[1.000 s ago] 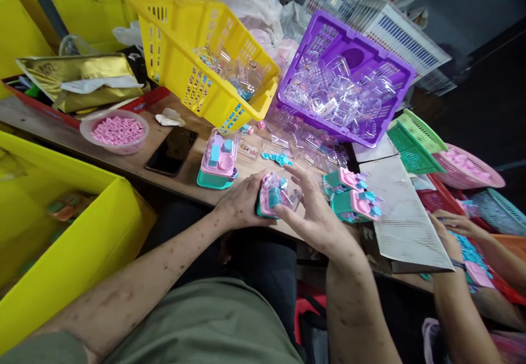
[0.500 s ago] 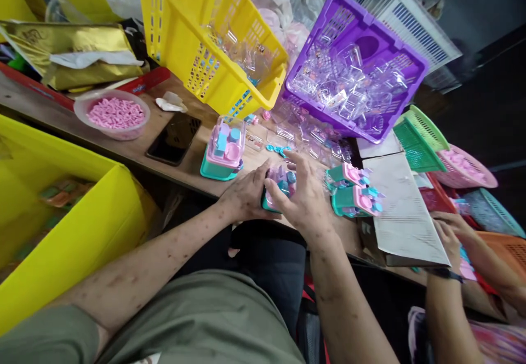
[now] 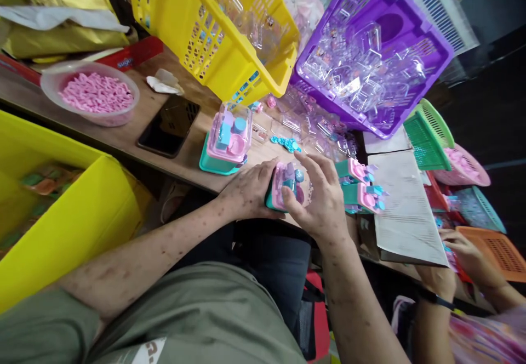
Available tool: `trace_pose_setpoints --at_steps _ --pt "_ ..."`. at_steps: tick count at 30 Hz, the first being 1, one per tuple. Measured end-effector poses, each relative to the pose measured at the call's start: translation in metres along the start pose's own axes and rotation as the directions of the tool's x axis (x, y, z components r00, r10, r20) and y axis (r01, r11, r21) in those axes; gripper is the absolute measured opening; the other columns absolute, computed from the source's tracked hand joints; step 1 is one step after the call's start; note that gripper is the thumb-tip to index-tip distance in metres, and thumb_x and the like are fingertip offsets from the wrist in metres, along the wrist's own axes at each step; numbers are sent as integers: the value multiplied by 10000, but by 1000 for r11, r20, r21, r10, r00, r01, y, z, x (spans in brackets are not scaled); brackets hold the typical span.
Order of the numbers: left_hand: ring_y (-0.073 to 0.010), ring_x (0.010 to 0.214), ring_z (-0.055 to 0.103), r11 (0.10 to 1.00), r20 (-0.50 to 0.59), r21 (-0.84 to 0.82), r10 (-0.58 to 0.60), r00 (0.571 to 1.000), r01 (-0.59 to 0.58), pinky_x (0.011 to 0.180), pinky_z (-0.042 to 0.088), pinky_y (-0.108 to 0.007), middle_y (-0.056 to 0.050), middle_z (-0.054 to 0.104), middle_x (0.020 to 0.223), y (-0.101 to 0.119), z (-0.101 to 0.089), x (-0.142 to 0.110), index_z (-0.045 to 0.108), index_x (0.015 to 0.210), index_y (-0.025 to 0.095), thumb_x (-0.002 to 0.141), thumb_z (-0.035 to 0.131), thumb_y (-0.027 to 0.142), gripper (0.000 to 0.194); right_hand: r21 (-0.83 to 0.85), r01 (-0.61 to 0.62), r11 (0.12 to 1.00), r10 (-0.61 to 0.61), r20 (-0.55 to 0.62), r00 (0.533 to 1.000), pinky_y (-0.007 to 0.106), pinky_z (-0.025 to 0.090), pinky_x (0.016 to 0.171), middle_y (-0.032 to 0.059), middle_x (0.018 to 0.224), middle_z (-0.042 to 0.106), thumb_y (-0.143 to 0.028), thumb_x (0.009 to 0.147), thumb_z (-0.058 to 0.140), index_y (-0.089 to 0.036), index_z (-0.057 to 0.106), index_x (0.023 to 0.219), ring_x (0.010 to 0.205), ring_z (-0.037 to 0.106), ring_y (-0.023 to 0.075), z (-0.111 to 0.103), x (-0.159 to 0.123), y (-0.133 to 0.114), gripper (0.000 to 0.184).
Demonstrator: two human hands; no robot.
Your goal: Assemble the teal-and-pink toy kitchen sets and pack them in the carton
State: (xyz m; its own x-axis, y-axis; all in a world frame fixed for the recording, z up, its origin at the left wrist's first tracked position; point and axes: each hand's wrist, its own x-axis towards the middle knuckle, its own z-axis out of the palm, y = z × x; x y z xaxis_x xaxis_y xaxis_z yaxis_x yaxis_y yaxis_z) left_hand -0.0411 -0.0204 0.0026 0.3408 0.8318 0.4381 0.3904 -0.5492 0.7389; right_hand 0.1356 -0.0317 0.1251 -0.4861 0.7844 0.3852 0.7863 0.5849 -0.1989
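Note:
Both my hands hold one small pink and teal toy set (image 3: 283, 188) at the near edge of the wooden table (image 3: 181, 164). My left hand (image 3: 250, 191) grips its left side with curled fingers. My right hand (image 3: 322, 199) is wrapped over its clear cover from the right. A finished toy set with a clear lid (image 3: 227, 140) stands just behind on the left. Two uncovered pink and teal sets (image 3: 361, 188) lie to the right of my right hand.
A tilted yellow basket (image 3: 213, 29) and a purple basket (image 3: 378, 51) hold clear plastic covers. A bowl of pink pieces (image 3: 91, 92) and a black phone (image 3: 169, 125) lie left. A yellow bin (image 3: 61, 210) stands beside me. Another person's hands (image 3: 464, 254) work at the right.
My right hand has closed over the clear cover on the toy set and pressed it down. The camera has tilted lower and moved closer to the table.

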Motion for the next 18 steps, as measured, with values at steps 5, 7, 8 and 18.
trace_pose_setpoints --at_steps 5,7,8,18 --pt "-472 1497 618 1000 -6 -16 7 1000 -7 1221 516 -634 -264 556 1633 0 1 0 205 1682 193 764 979 542 1250 -1 -68 998 68 47 997 682 522 1254 136 1486 635 -441 980 708 -333 617 1592 1413 621 409 -2 3 -5 628" --pt "-465 1469 637 1000 -3 -11 -21 1000 21 1210 520 -624 -253 581 1601 3 0 1 246 1652 189 760 980 526 1203 -8 -63 998 63 71 995 670 530 1250 137 1484 648 -428 982 705 -330 632 1584 1408 633 406 -4 4 -5 615" --pt "-460 1444 653 999 1 -9 -39 999 39 1199 527 -616 -243 602 1574 4 -1 2 272 1630 186 756 981 515 1173 -9 -52 999 53 79 996 660 537 1245 138 1480 655 -421 983 705 -325 636 1584 1407 639 404 -5 5 -5 612" --pt "-446 1337 706 997 16 -5 -72 997 72 1132 570 -592 -189 656 1457 6 -2 3 344 1544 208 708 1008 491 1104 27 -74 997 71 101 992 627 604 1170 131 1435 697 -404 970 701 -304 681 1541 1332 704 380 -4 6 0 580"
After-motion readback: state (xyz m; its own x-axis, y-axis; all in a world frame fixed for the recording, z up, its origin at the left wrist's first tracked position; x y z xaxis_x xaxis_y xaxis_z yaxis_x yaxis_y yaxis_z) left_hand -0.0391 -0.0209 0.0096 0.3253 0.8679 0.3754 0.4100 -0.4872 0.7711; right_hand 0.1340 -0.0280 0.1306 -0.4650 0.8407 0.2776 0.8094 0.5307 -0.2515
